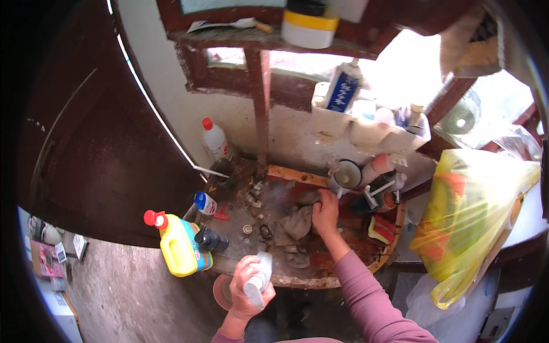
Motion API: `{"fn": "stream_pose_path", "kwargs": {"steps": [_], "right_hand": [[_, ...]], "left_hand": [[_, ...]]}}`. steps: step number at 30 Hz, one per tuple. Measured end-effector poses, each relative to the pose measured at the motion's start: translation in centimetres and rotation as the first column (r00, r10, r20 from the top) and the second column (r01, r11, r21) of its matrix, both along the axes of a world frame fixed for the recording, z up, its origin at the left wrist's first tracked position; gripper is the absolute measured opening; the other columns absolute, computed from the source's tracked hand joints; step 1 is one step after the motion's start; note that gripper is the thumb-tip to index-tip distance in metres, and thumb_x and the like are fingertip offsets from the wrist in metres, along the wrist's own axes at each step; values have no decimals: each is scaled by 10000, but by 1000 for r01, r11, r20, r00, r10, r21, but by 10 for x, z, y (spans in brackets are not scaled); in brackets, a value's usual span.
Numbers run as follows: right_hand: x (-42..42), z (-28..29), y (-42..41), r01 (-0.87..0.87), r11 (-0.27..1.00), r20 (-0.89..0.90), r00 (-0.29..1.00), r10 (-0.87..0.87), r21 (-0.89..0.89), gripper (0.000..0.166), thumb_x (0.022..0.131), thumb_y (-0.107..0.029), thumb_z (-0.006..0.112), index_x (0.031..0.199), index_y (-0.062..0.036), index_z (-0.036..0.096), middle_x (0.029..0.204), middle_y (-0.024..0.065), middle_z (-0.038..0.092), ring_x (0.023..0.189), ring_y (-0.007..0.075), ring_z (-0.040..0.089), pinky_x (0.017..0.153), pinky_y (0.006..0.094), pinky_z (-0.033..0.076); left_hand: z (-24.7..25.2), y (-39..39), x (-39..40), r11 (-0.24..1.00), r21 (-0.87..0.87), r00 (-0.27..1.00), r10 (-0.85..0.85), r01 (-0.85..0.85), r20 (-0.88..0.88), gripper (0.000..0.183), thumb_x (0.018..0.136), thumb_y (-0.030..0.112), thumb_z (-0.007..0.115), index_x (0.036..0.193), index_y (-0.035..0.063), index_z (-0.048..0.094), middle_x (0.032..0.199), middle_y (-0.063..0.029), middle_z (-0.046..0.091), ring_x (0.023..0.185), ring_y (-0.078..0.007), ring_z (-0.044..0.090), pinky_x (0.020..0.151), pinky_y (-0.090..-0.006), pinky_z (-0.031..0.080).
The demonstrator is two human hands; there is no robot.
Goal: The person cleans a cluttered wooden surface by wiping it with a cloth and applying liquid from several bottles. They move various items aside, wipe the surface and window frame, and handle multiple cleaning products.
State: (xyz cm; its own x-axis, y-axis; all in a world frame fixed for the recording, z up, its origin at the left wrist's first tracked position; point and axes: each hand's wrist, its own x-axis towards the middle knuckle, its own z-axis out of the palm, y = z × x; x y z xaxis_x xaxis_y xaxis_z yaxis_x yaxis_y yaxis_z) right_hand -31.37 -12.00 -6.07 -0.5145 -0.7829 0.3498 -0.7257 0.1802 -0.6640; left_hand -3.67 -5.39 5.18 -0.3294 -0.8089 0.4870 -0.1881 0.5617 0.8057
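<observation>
A white pump bottle (266, 265) is gripped in my left hand (245, 285), tilted in front of the table's near edge with its pump head towards me. My right hand (327, 214) reaches over the worn wooden table (281, 281) and holds the right side of a crumpled grey-brown cloth (296, 225). Part of the fingers is hidden from above. Beyond that hand stands an enamel mug (346, 175) with a dark rim. To its right lies a red and yellow sponge (381, 230).
A yellow jug (182, 253) with a red cap, a dark bottle (212, 240) and a blue-capped bottle (206, 203) line the left edge. A red-capped white bottle (215, 139) stands behind. Wall holders (369, 128) carry toiletries. A yellow plastic bag (467, 214) hangs right.
</observation>
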Motion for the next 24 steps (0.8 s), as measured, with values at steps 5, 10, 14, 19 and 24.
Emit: {"fn": "stream_pose_path", "kwargs": {"steps": [5, 10, 14, 19, 24], "right_hand": [[27, -13, -39, 239, 924, -303, 942, -146, 297, 584, 731, -96, 633, 1282, 9, 469, 1329, 223, 443, 1246, 393, 383, 1012, 504, 323], [21, -10, -112, 2, 965, -303, 950, 81, 262, 477, 666, -65, 650, 1136, -18, 583, 1216, 154, 550, 1169, 359, 472, 941, 471, 399], [18, -18, -145, -264, 960, -362, 889, 281, 98, 351, 641, -39, 637, 992, -41, 650, 1091, 127, 621, 1077, 344, 544, 893, 451, 442], [34, -29, -92, -680, 730, -285, 688, 667, 67, 387, 641, -40, 620, 1025, -71, 657, 1096, 112, 619, 1094, 328, 537, 903, 451, 432], [41, 32, -21, -412, 824, -358, 756, 548, 389, 441, 725, -172, 657, 1155, -88, 600, 1270, 113, 530, 1215, 368, 427, 921, 527, 399]], "left_hand": [[1, 3, -2, 1000, -6, 999, 11, -11, -33, 538, 573, -16, 680, 1040, 74, 429, 1078, -189, 559, 959, -356, 603, 817, -412, 509], [-7, 3, -5, 999, 38, 996, -9, 12, -89, 551, 570, 46, 728, 1063, 76, 484, 1082, -173, 565, 980, -395, 579, 846, -458, 489], [-9, -2, -6, 999, 44, 993, -10, 15, -115, 563, 562, 35, 730, 1069, 72, 488, 1087, -178, 567, 981, -391, 580, 848, -453, 487], [-4, -8, 0, 999, 28, 997, -26, 28, -68, 605, 559, -55, 699, 1095, 68, 447, 1090, -202, 555, 989, -377, 584, 857, -436, 489], [-2, -8, 5, 996, 91, 994, -15, 24, -106, 585, 565, 13, 734, 1093, 81, 491, 1102, -174, 567, 1003, -365, 578, 862, -423, 484]]}}
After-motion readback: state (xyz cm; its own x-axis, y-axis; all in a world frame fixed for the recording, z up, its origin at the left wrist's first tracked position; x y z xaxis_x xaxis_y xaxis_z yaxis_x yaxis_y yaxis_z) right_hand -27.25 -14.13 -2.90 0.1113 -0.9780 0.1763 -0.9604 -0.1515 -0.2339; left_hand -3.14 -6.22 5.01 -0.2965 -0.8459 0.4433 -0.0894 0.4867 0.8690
